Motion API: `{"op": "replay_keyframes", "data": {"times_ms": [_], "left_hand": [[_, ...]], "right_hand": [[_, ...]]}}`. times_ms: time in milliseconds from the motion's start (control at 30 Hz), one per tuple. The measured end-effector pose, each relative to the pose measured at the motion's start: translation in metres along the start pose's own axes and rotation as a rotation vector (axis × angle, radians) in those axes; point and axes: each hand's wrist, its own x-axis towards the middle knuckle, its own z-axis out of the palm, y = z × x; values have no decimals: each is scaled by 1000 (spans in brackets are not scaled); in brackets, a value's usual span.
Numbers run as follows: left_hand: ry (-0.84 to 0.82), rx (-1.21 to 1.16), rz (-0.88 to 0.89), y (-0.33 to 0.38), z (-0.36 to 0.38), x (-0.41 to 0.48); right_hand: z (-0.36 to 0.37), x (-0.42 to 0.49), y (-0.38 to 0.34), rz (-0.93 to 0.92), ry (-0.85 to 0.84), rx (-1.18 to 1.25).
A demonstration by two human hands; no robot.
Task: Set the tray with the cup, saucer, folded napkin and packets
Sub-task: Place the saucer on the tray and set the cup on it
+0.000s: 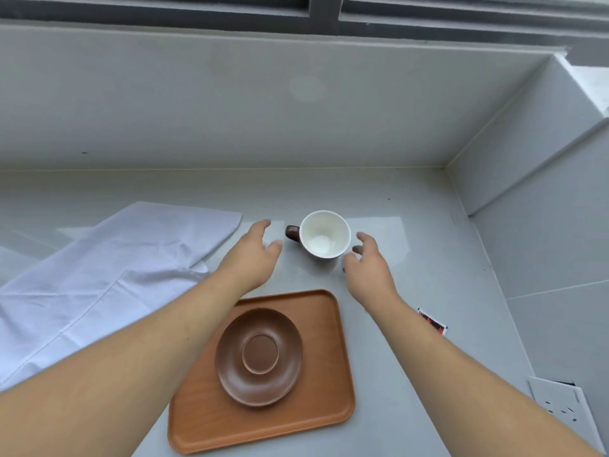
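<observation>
The pale grey bench carries a wooden tray near, cup beyond, white cloth left, packet right.

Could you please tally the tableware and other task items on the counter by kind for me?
Tray: 1
Saucer: 1, on the tray
Cup: 1, on the counter beyond the tray
White cloth napkin: 1, not yet folded
Packet: 1 visible, partly hidden by the right forearm
Total: 5
</observation>
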Motion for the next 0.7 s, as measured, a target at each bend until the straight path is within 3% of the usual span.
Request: {"op": "replay_keyframes", "data": {"times_ms": [100, 200, 467, 700], "left_hand": [[-67, -159, -83, 28, 12, 23], [-141, -237, -163, 38, 22, 35], [-63, -132, -95, 18, 9, 20], [-206, 13, -83, -29, -41, -47]], "right_hand": [[-2, 25, -8, 135, -106, 298], [1, 42, -13, 186, -172, 352], [10, 33, -28, 90, -144, 194], [33, -35, -38, -70, -177, -120]]}}
